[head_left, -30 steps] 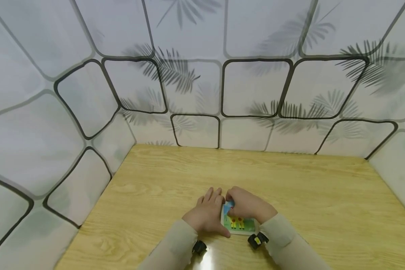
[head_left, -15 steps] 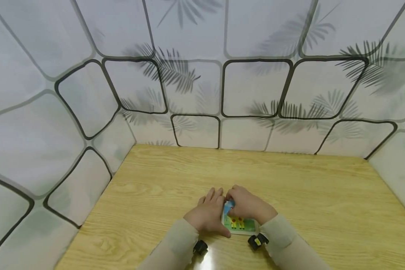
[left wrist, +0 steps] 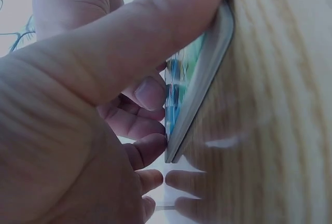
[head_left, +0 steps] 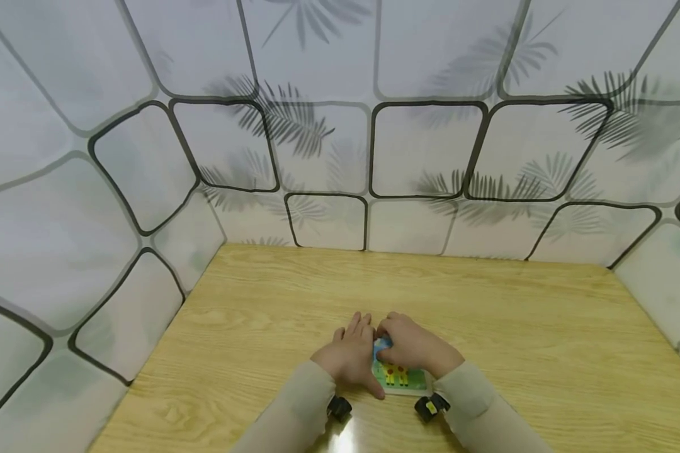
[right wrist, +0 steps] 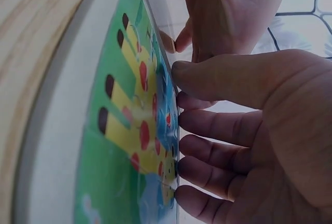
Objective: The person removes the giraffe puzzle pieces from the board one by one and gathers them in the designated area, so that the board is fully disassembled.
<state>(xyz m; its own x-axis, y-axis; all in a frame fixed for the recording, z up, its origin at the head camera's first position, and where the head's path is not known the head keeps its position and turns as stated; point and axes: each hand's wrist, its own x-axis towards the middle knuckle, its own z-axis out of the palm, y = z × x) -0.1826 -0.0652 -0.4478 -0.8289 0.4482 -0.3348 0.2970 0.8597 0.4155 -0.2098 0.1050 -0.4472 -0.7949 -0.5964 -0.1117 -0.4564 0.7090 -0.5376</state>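
Note:
A small jigsaw puzzle with a yellow, red-spotted giraffe on green and blue lies flat on the table in a white frame. My left hand rests along its left side, fingers stretched away from me. The left thumb lies over the near corner of the frame in the left wrist view. My right hand is over the upper part of the picture, hiding much of it. In the right wrist view the right hand's fingertips touch the blue part, with no loose piece visible between them.
A wood-grain table spreads around the puzzle. Pale cloth walls with dark outlines and leaf prints enclose its back and sides. Small black wrist cameras sit under both sleeves, close to the tabletop.
The right hand has shifted slightly left and lower over the blue part, so less blue shows between its fingers. The left hand stays nearly still; the head view has shifted slightly.

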